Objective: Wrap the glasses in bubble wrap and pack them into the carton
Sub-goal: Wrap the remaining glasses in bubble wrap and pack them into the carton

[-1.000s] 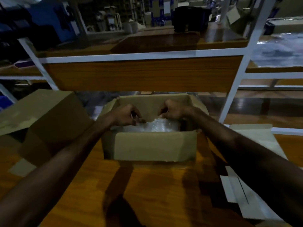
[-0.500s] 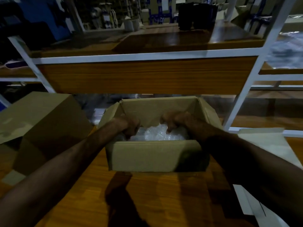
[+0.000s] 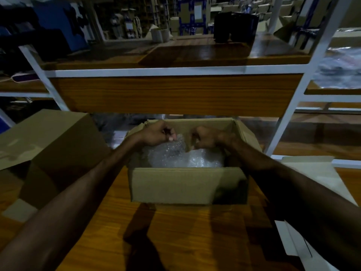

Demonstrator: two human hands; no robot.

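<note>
Both hands are hovering over the open carton [image 3: 187,186], curled. The left hand [image 3: 158,133] is pinching the bubble wrap [image 3: 175,153] lying directly beneath it; the right hand [image 3: 207,138] is probably gripping it too, though dim light hides that. The carton is sitting on a wooden table [image 3: 195,241] below a shelf [image 3: 175,92], with room around it.

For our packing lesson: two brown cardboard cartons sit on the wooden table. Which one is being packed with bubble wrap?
The open brown cardboard carton in the middle, with clear bubble wrap inside and both hands over it. The larger brown cardboard carton on the left shows none.
</note>
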